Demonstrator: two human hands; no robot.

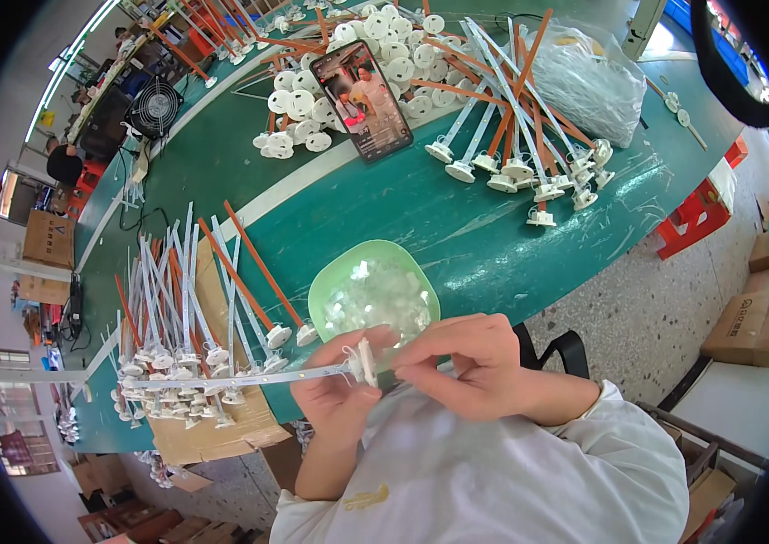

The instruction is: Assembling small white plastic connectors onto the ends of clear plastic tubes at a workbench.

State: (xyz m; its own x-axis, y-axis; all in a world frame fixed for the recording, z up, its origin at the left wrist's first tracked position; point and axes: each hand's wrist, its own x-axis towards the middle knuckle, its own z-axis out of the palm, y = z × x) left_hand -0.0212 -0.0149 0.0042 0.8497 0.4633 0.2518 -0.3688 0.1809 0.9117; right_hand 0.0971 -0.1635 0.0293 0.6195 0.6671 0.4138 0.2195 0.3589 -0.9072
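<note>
My left hand (334,394) is closed around a round white disc (363,364), its face turned toward my right hand. From the disc a thin white LED strip (239,377) with small thin wires sticks out to the left. Close to the disc's right side, my right hand (470,367) has its thumb and index finger pinched together. Whatever sits between those fingertips is too small to make out. Just beyond both hands stands a light green bowl (323,288) full of small clear plastic pieces (375,295).
Many similar strips with white discs (189,363) lie on cardboard (212,435) at the left. A phone (362,100) leans against piled discs (303,104) at the back. More strips (529,118) and a clear plastic bag (588,82) lie back right. A red stool (697,213) stands beyond the table edge.
</note>
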